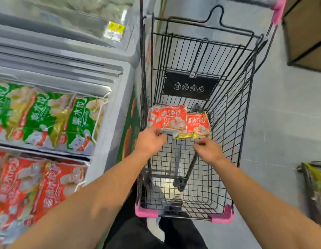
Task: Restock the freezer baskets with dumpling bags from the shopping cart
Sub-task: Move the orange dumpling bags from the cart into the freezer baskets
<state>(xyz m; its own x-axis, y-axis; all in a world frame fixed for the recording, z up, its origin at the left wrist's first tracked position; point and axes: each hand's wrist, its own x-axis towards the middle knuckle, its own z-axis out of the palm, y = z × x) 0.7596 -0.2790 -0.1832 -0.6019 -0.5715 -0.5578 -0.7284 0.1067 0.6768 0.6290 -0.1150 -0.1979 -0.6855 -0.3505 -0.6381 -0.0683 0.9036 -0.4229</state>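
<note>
Nearly done, I reckon: only two red dumpling bags left in the shopping cart (246, 112), mid frame, side by side & overlapping, w/ the freezer baskets (99, 121) at left of frame already packed w/ green bags (48, 119) above, red ones (39, 186) below. My left hand (150, 141) has fingertips on the near edge of the left bag (167, 117), fingers loosely curled, not gripping yet. My right hand (209, 150) hovers just below the right bag (198, 125), fingers half curled, holding nothing.

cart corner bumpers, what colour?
Pink corner bumpers on the black wire cart, clearest in the head view.
</note>
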